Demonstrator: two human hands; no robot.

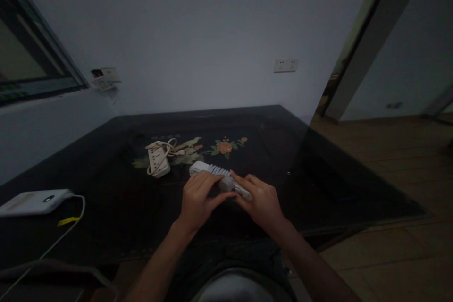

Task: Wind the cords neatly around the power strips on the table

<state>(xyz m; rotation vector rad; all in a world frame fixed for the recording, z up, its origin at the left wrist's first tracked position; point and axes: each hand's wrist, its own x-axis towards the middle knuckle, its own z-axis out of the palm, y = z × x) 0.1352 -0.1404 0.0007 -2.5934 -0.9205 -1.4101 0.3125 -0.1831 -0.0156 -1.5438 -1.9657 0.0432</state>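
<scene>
A white power strip point(200, 166) with its cord wound in tight coils around the middle is held between my two hands, over the near part of the dark table. My left hand point(199, 197) grips its left part, fingers over the top and thumb reaching toward the middle. My right hand point(259, 198) closes on the right part, where the cord point(220, 170) is wrapped. The underside of the strip and the cord's end are hidden by my fingers. To the left lies a second power strip point(158, 159) with its cord looped loosely over it.
The black glossy table point(141, 219) bears a painted flower pattern. At its left lies a white power bank point(35, 202) with a cable point(83, 205) running off the near edge, beside a yellow tag point(68, 221). Wall sockets point(286, 65) sit above the table; a window is at left.
</scene>
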